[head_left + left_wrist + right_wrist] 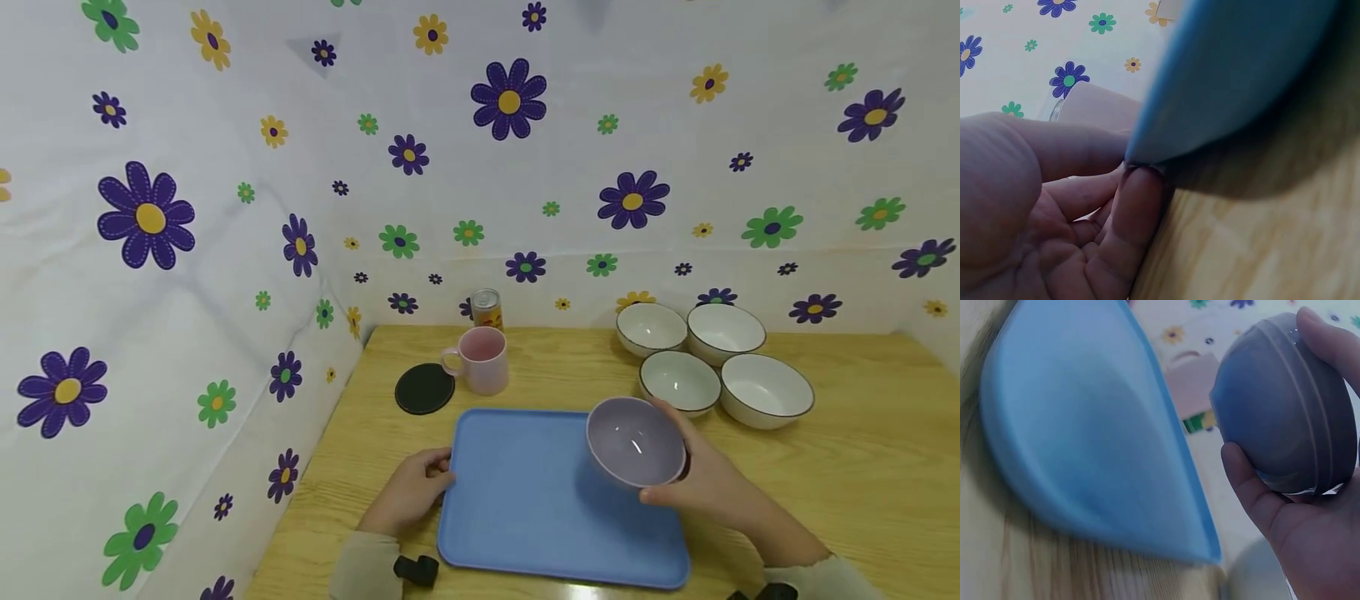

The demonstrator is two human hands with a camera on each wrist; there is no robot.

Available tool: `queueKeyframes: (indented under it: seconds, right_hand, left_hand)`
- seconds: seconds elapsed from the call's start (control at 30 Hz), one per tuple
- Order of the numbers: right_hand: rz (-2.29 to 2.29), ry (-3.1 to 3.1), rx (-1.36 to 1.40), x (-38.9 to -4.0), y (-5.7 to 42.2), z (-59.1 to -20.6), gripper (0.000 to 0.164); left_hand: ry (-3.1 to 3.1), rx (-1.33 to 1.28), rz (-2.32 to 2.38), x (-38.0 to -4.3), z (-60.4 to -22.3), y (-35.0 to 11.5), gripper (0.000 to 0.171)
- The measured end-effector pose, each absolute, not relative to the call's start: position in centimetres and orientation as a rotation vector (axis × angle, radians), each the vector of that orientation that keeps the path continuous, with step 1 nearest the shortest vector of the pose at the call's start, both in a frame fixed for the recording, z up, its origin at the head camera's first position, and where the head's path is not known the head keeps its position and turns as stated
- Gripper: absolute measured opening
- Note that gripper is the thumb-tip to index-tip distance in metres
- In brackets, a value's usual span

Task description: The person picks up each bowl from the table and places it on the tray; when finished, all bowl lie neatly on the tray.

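My right hand (708,479) grips a purple bowl (634,442) by its side, thumb near the front and fingers at the back. The bowl is tilted, its inside facing the head camera, and hangs over the right part of a blue tray (517,492). In the right wrist view the bowl's outer wall (1272,406) shows, apart from the tray. My left hand (411,490) is at the tray's left edge. Seen from the left wrist, thumb and finger pinch the tray rim (1166,119), which stands a little above the wooden surface there.
Behind the tray stand a pink mug (483,362), a dark round coaster (424,388) and a can (487,310). Several white bowls with dark rims, one of them this bowl (767,396), are grouped at the back right of the wooden table (862,467). Flower-patterned cloth (450,192) hangs behind.
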State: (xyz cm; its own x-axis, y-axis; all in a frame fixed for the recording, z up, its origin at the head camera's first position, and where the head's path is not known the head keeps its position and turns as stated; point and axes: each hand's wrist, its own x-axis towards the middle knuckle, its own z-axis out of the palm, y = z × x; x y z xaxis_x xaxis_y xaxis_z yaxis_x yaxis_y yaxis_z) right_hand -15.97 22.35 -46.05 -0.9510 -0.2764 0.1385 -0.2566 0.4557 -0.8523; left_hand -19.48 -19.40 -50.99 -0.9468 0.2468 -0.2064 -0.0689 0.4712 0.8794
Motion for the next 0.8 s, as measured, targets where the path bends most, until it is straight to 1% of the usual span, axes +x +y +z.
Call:
queueKeyframes:
  seconds: [0.43, 0.8]
  right_hand:
    - [-1.575, 2.514, -0.606, -19.9, 18.1, -47.7, 0.118]
    - [-1.542, 2.393, -0.513, -21.3, 12.6, -49.7, 0.122]
  left_hand:
    - [2.436, 0.171, 1.462, -20.0, -50.9, -19.4, 0.047]
    - [2.433, 0.165, 1.453, -19.5, -51.0, -19.6, 0.047]
